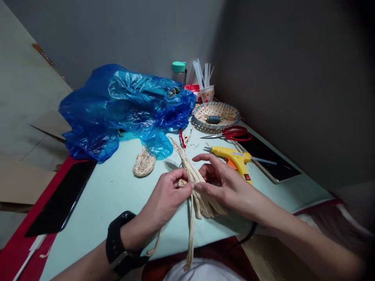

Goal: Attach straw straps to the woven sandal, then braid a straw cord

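A bundle of pale dried-straw strands (187,166) lies across the table's front part, its loose ends fanning toward me. My left hand (172,191), with a black watch (121,242) on its wrist, pinches strands and a small coiled piece between thumb and index finger. One long strand hangs from there past the table edge. From the other side, my right hand (227,181) has its thumb on the strands close to my left thumb. Its index finger is raised, while the others curl around the bundle's side. A braided straw sole shape (144,160) rests to the left.
A yellow glue gun (234,155), red-handled scissors (234,134) and a phone (268,158) lie on the right. Behind them is a woven basket (216,108) with a thread spool (214,119). A blue plastic bag (123,103) fills the back left; a black tablet-like slab (66,197) lies left.
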The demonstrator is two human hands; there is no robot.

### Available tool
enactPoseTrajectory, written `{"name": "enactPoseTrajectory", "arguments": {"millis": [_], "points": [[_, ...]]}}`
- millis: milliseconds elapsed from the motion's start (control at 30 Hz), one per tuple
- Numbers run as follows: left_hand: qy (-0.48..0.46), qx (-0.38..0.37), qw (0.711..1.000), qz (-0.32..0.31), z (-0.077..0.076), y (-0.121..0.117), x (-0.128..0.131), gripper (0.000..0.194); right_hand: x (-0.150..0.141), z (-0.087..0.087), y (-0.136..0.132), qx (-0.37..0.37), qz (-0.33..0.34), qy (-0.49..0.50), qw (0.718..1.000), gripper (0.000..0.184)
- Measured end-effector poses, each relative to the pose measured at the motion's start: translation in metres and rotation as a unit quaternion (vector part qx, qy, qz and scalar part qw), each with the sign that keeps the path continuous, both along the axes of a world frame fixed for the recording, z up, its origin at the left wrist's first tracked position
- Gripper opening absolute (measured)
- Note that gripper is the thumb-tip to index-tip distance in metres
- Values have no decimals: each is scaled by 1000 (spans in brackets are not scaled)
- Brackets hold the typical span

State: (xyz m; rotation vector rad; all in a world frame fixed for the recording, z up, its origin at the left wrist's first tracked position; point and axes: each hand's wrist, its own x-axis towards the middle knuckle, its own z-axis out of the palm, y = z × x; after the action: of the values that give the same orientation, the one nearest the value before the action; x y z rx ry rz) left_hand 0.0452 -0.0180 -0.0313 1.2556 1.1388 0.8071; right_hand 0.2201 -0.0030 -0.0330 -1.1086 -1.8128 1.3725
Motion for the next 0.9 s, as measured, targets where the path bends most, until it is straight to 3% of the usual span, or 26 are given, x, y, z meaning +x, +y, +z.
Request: {"name": "enactPoseTrajectory", "arguments": {"millis": [367, 567, 767, 900], "points": [[-73, -52, 996, 10, -4, -1, -2, 5, -4, 1, -3, -17, -6, 19, 1000, 32], [-69, -73, 995, 18, -5, 0, 0, 11, -2, 3, -1, -27, -18, 32, 999, 32], [-80, -69, 994, 14, -7, -1, -1, 12, 0, 1, -4, 17, -19, -25, 999, 31], [-96, -72, 993, 13, -5, -2, -1, 10, 2, -3, -3, 19, -13, -11, 1000, 32]]}}
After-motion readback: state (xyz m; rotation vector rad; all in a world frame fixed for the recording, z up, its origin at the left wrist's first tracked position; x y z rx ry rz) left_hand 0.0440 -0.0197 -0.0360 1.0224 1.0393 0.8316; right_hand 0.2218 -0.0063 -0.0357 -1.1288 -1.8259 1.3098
